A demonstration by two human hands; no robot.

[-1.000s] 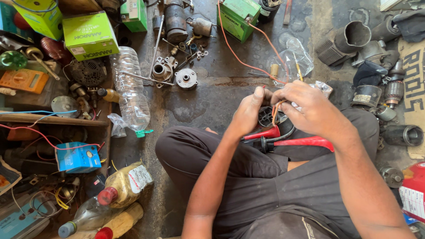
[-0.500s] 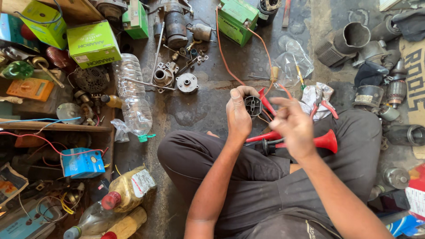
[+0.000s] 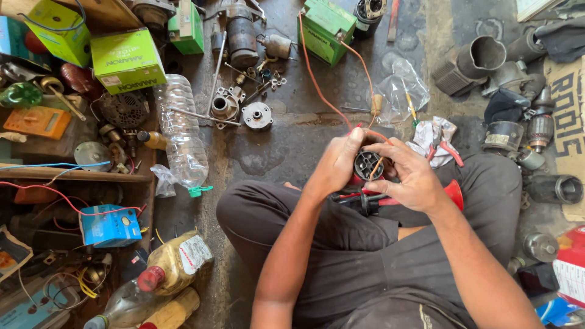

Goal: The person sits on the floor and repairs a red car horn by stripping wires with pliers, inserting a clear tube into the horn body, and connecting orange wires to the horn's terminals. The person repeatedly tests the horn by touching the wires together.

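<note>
I sit cross-legged on a stained concrete floor. My left hand (image 3: 334, 163) and my right hand (image 3: 409, 176) together hold a small round black motor part (image 3: 367, 164) above my lap. Its open end faces up, with dark slots inside. An orange wire (image 3: 317, 85) runs from the part across the floor to a green battery (image 3: 326, 27). My right fingers pinch the wire's end at the part's rim. A red horn-shaped piece (image 3: 452, 194) and a red-handled tool (image 3: 365, 198) lie on my thigh under the hands.
A clear plastic bottle (image 3: 181, 134) lies left of my knee. Metal motor parts (image 3: 234, 106) are scattered ahead. Green boxes (image 3: 127, 60) and a cluttered wooden shelf (image 3: 67, 175) stand at left. Cylindrical housings (image 3: 481, 58) lie at right. Oil bottles (image 3: 173, 262) rest near my left leg.
Both hands have closed in around the black part and lifted it slightly. The right hand, which was lower and apart half a second ago, now pinches the wire at the part's rim.
</note>
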